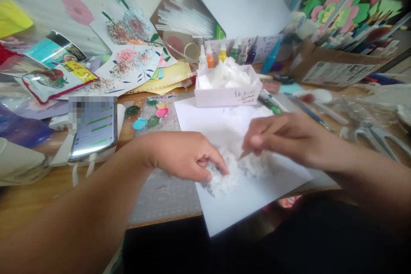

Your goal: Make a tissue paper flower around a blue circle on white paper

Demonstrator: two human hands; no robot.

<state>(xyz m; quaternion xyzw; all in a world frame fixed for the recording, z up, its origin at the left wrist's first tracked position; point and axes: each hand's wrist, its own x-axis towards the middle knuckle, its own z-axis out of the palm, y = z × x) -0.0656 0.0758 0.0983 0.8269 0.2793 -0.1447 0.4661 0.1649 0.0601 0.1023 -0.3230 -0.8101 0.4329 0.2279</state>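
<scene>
A white paper sheet (221, 214) lies on the table, with clumps of white fluffy material (224, 184) on it, greyish in places. My left hand (183, 154) rests over the left clump; its thumb and index finger are apart and touch the fluff, while the other fingers curl out of sight. In my right hand (285, 139) is a thin wooden stick (245, 153), held slanting like a pen. Its tip points down at the fluff between the clumps, and blur hides whether it touches. Behind the sheet stands a white box (227, 94) full of crumpled white tissue (231, 75).
A paint palette (153, 121) and a phone (94, 130) lie left of the sheet. Paint bottles (222, 53) line up behind the box. Scissors (374, 130) and brushes (306, 109) lie to the right, near a cardboard box of tools (340, 70). Flower pictures (131, 66) lean at the back.
</scene>
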